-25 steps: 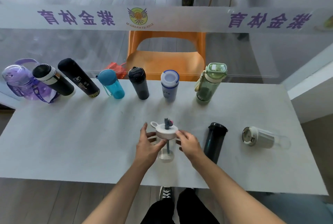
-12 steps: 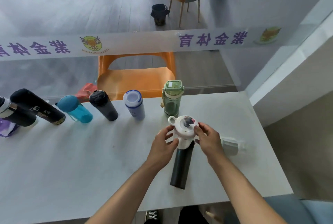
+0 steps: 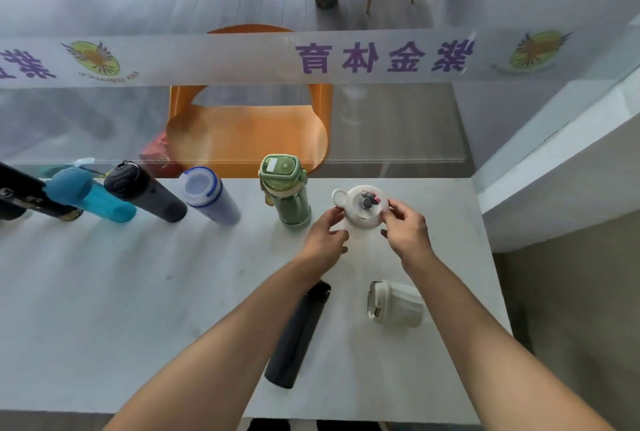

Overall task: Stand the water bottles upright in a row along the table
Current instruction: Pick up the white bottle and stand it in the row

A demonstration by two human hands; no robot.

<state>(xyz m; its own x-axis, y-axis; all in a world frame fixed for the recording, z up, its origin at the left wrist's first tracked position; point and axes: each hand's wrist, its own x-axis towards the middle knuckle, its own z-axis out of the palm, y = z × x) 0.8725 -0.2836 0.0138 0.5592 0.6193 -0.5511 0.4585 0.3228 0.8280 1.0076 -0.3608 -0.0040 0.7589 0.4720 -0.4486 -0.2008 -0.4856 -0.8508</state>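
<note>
Your left hand [image 3: 325, 236] and right hand [image 3: 407, 231] both held a closed grip on the clear bottle with the white lid [image 3: 362, 210], upright at the far edge of the white bench [image 3: 121, 292], just right of the green bottle [image 3: 289, 193]. That bottle ended a standing row: a lilac bottle [image 3: 209, 196], a dark grey bottle [image 3: 145, 191], a blue bottle [image 3: 90, 195] and a black bottle [image 3: 24, 193]. Nearer you, a black flask [image 3: 299, 333] and a cream cup [image 3: 396, 304] lay on their sides, near each other but apart.
</note>
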